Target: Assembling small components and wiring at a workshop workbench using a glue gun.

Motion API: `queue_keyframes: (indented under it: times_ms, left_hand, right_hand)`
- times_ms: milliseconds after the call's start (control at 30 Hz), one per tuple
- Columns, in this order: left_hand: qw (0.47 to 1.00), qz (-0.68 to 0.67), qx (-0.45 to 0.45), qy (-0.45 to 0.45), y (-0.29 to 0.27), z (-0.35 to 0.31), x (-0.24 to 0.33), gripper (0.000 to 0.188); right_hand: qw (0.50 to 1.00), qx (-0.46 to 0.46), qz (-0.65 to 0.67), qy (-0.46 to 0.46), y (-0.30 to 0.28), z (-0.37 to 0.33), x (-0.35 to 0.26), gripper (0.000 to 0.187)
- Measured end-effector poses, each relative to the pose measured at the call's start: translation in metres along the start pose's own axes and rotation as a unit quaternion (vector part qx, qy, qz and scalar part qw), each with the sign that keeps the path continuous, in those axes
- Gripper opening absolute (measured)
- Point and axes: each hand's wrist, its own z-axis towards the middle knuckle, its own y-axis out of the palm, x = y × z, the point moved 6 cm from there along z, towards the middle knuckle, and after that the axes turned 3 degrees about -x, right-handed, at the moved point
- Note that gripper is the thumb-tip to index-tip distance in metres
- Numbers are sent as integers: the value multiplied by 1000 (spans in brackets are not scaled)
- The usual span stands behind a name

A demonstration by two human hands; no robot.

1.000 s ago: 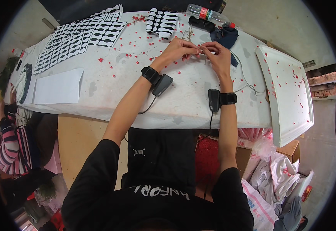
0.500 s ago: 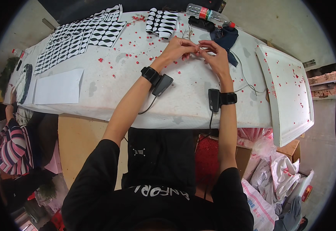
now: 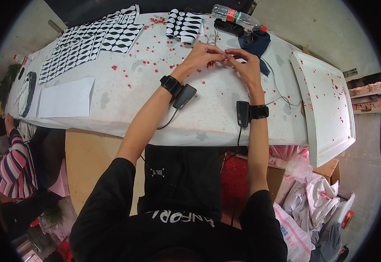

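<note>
My left hand (image 3: 202, 56) and my right hand (image 3: 246, 66) meet above the far middle of the white-covered table (image 3: 155, 124). The fingertips of both are pinched together, nearly touching each other. A thin brownish branching stem (image 3: 215, 38) sticks up from behind the left fingers, which appear to grip it. Whatever lies between the right fingertips is tiny and mostly hidden. Small red beads or berries (image 3: 156, 70) are scattered over the cloth, left of and below my hands.
Black-and-white patterned fabric (image 3: 79, 46) and white paper (image 3: 66, 98) lie at left; a folded patterned piece (image 3: 184, 26) lies beyond. A plastic bottle (image 3: 238, 16), dark cloth (image 3: 255, 43) and cable (image 3: 282, 94) are behind and right. A white tray (image 3: 323, 105) holds red beads. A person (image 3: 16, 166) sits at far left.
My right fingers have shifted slightly and drawn closer together at the pinch; my left hand has barely moved. The other person's arm at far left has moved a little.
</note>
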Motion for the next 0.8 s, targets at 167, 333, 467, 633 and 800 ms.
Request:
queue_keyframes:
  times_ms: [167, 333, 467, 633, 800]
  left_hand:
    - [1000, 2, -4, 4, 0, 1, -1, 15]
    - [1000, -2, -8, 3, -1, 1, -1, 15]
    - [1000, 1, -3, 1, 0, 1, -1, 15]
    - [1000, 0, 1, -1, 0, 1, 0, 16]
    - [1000, 10, -2, -5, 0, 1, 0, 16]
  right_hand:
    - [1000, 3, -25, -19, -1, 0, -2, 21]
    - [999, 6, -32, -23, -1, 0, -5, 22]
    - [999, 8, -34, -29, -1, 0, -5, 22]
    - [998, 16, -45, -35, -2, 1, -2, 22]
    - [999, 25, -22, -19, -2, -1, -5, 23]
